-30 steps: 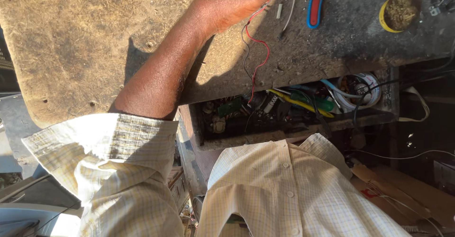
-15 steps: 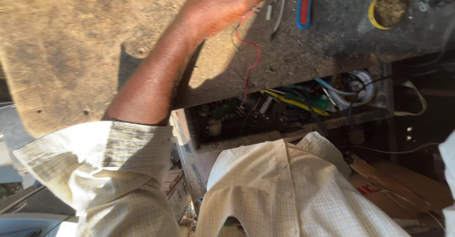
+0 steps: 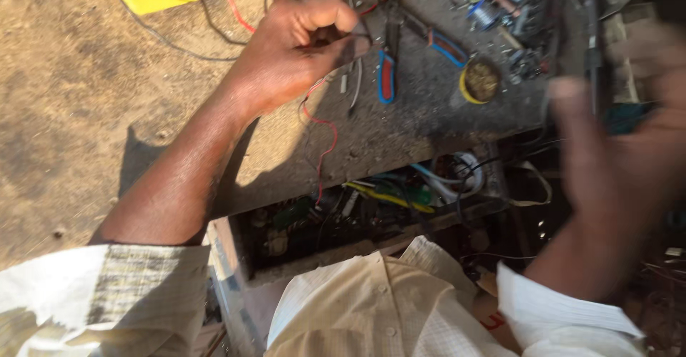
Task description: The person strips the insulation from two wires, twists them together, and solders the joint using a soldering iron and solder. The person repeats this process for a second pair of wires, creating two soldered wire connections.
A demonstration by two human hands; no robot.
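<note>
Pinching a thin red wire (image 3: 323, 132) near the bench's (image 3: 86, 114) far edge, the left hand (image 3: 293, 53) is curled closed; the right hand (image 3: 614, 135) is blurred off the right edge, its grip undeterminable.

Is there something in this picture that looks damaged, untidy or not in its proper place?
Yes. The worn workbench is scuffed, and small parts and scraps litter its far right corner. Below its edge, loose coloured wires spill from an open compartment. The left hand pinches a thin red wire; the right hand is blurred.
</note>
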